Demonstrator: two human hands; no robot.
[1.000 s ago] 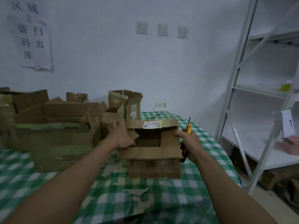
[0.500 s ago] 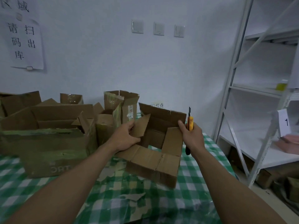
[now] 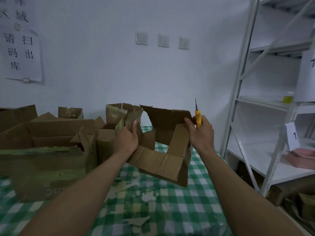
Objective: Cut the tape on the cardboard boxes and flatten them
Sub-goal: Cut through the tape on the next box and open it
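**Item under handling.** Small cardboard box (image 3: 170,160), held tilted over the right half of the table (image 3: 153,210), towards its far edge. Whether its lowest corner touches the cloth cannot be told. All flaps stand open, and the checked cloth shows through the middle, so the bottom seam appears already cut.

**Hands.** Left hand (image 3: 127,139) grips the box's left wall, thumb up along the flap and fingers wrapped behind it. Right hand (image 3: 202,133) is closed round a utility knife (image 3: 198,119), blade extended and pointing upward, while its thumb and forefinger also pinch the top of the right wall.

**Handling assessment.** Plain brown corrugated board: light, dry and matte, not slippery. It is stiff across the panels but folds readily along the scored creases. With both ends open, the shell should collapse sideways if opposite corners are pushed together. The walls near the corners give the best purchase; the loose flaps would only hinge. The far flap has a torn, ragged edge and may tear further. The exposed blade beside the gripping fingers is the main hazard.

**Surroundings.** A green-and-white checked cloth covers the table, littered with paper scraps (image 3: 139,220). Opened boxes (image 3: 42,150), some bearing glossy greenish tape, crowd the left side. White metal shelving (image 3: 247,99) stands beyond the right edge.
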